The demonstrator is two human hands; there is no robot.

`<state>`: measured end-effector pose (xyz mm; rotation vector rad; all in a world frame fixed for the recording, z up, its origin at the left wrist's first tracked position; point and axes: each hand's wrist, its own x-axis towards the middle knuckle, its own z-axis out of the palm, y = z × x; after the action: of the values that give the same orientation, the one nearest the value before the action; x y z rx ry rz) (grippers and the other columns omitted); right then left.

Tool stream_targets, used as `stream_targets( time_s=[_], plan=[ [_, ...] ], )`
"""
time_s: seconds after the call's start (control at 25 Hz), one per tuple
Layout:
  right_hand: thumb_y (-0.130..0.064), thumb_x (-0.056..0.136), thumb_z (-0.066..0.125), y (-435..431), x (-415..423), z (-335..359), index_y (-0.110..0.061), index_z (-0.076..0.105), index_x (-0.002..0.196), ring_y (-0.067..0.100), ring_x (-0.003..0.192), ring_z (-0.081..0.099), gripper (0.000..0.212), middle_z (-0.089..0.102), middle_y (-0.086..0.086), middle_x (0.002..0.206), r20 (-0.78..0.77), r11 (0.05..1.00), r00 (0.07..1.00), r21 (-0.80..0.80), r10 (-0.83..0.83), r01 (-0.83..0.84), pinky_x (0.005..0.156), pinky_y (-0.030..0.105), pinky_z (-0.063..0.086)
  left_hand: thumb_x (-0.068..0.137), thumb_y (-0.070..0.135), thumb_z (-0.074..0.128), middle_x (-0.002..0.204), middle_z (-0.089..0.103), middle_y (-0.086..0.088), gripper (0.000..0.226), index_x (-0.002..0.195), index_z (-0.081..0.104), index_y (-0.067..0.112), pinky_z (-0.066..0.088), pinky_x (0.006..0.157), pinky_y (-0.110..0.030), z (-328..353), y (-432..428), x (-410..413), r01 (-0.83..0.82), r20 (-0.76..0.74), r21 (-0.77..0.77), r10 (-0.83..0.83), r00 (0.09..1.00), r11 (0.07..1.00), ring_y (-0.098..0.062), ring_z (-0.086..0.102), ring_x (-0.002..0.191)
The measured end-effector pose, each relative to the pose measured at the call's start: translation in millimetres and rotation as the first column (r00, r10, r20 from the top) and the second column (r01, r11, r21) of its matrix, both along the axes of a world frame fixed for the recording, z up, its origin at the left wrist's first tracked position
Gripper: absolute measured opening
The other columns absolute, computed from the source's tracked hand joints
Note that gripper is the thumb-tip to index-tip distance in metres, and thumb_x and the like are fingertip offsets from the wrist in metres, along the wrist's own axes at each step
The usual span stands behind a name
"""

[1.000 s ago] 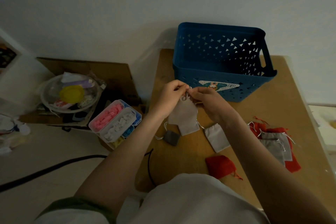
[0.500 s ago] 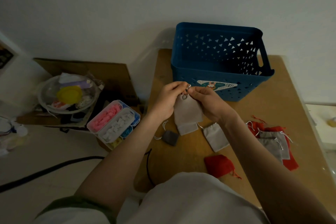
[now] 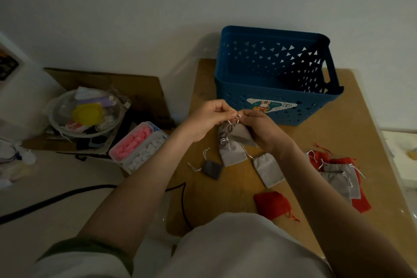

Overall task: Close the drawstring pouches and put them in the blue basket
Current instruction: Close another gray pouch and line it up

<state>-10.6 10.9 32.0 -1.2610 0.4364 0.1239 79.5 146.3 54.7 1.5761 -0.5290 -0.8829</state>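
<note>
A grey drawstring pouch (image 3: 237, 133) hangs in the air in front of the blue basket (image 3: 277, 106). My left hand (image 3: 206, 119) and my right hand (image 3: 261, 127) pinch its white strings at the top, and its mouth is gathered. Below it on the wooden table (image 3: 316, 142) lie another grey pouch (image 3: 232, 154), a third grey pouch (image 3: 268, 169), a small dark grey pouch (image 3: 212, 169) and a red pouch (image 3: 272, 204). A pile of red and grey pouches (image 3: 338, 176) lies at the right.
Left of the table, a clear box of pink and white pieces (image 3: 140, 146), a bowl with a yellow lid (image 3: 86, 113) and cardboard (image 3: 126, 83) sit on the floor. A black cable (image 3: 56, 198) runs across the floor. A white wall rises behind the basket.
The held pouch's mouth has bunched up as the strings were pulled. The pouch has tilted to the right, uncovering the grey pouch on the table below it.
</note>
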Motion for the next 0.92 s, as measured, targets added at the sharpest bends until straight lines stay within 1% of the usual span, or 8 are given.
stream_targets(
  time_s=[0.12,0.24,0.36,0.48,0.6,0.68,0.8,0.92],
  plan=[
    [-0.014,0.1,0.042,-1.7,-0.3,2.3,-0.005,0.061,0.096,0.02,0.079,0.059,0.022,0.064,0.011,0.088,0.03,0.999,0.999,-0.033,0.044,-0.043,0.075,0.031,0.048,0.09,0.005,0.058,0.08,0.065,0.002,0.007,0.088,0.062,0.01,0.041,0.063,-0.013,-0.6,2.9,1.4,-0.002,-0.033,-0.029,0.001,0.999,1.0,0.0,0.059,0.07],
    [-0.012,0.1,0.041,-2.7,-0.7,3.9,-0.005,0.061,0.093,0.019,0.076,0.058,0.022,0.063,0.01,0.085,0.03,0.999,0.998,0.004,0.052,-0.053,0.072,0.029,0.047,0.091,0.005,0.057,0.081,0.064,0.002,0.01,0.089,0.063,0.013,0.04,0.069,-0.018,-3.0,2.6,0.6,0.005,-0.049,-0.026,-0.006,0.999,1.0,-0.004,0.057,0.075],
    [-0.014,0.099,0.042,-3.4,-2.4,0.3,-0.007,0.063,0.094,0.019,0.078,0.058,0.022,0.064,0.008,0.085,-0.018,0.997,0.998,-0.029,0.066,-0.066,0.074,0.032,0.046,0.089,0.008,0.061,0.083,0.065,0.002,0.007,0.09,0.065,0.013,0.046,0.069,-0.015,-1.1,2.3,1.6,0.051,0.04,0.073,-0.054,0.998,0.996,-0.003,0.06,0.077],
    [-0.018,0.101,0.043,-2.0,-4.0,1.3,-0.01,0.062,0.093,0.017,0.076,0.057,0.022,0.063,0.005,0.082,-0.064,0.989,0.995,-0.118,0.079,-0.086,0.071,0.029,0.045,0.086,0.009,0.066,0.086,0.067,-0.001,0.007,0.084,0.063,0.014,0.052,0.075,-0.021,2.7,2.5,2.7,0.069,0.193,0.193,-0.107,0.975,0.979,-0.01,0.064,0.084],
    [-0.017,0.101,0.043,0.4,-3.2,1.7,-0.011,0.063,0.093,0.015,0.077,0.054,0.022,0.061,0.004,0.082,-0.14,0.9,0.984,-0.406,0.114,-0.162,0.075,0.03,0.043,0.085,0.013,0.067,0.08,0.062,0.003,0.009,0.079,0.06,0.015,0.048,0.07,-0.025,5.1,0.8,2.2,0.108,0.44,0.381,-0.283,0.852,0.918,-0.011,0.06,0.079],
    [-0.018,0.101,0.043,2.7,-2.0,-1.4,-0.011,0.063,0.091,0.017,0.078,0.052,0.023,0.059,0.005,0.081,-0.191,0.832,0.973,-0.514,0.129,-0.212,0.077,0.033,0.041,0.086,0.012,0.064,0.076,0.055,0.007,0.009,0.081,0.058,0.015,0.042,0.062,-0.023,4.7,-2.5,-1.6,0.079,0.552,0.481,-0.372,0.747,0.873,-0.01,0.054,0.074],
    [-0.018,0.101,0.044,9.7,0.7,-0.4,-0.012,0.063,0.085,0.015,0.072,0.05,0.025,0.058,0.005,0.077,-0.168,0.875,0.983,-0.463,0.07,-0.141,0.07,0.029,0.04,0.088,0.005,0.056,0.082,0.05,0.001,0.011,0.088,0.049,0.012,0.036,0.061,-0.027,2.4,-9.2,-10.7,-0.004,0.662,0.492,-0.371,0.651,0.87,-0.015,0.047,0.077],
    [-0.013,0.099,0.045,10.5,3.0,3.8,-0.01,0.061,0.08,0.013,0.065,0.049,0.024,0.055,0.006,0.073,-0.143,0.928,0.99,-0.37,-0.004,-0.05,0.064,0.026,0.039,0.089,-0.001,0.049,0.085,0.044,-0.004,0.012,0.094,0.045,0.009,0.029,0.063,-0.025,-1.6,-9.4,-18.5,-0.059,0.775,0.426,-0.331,0.539,0.903,-0.016,0.041,0.079]
  ],
)
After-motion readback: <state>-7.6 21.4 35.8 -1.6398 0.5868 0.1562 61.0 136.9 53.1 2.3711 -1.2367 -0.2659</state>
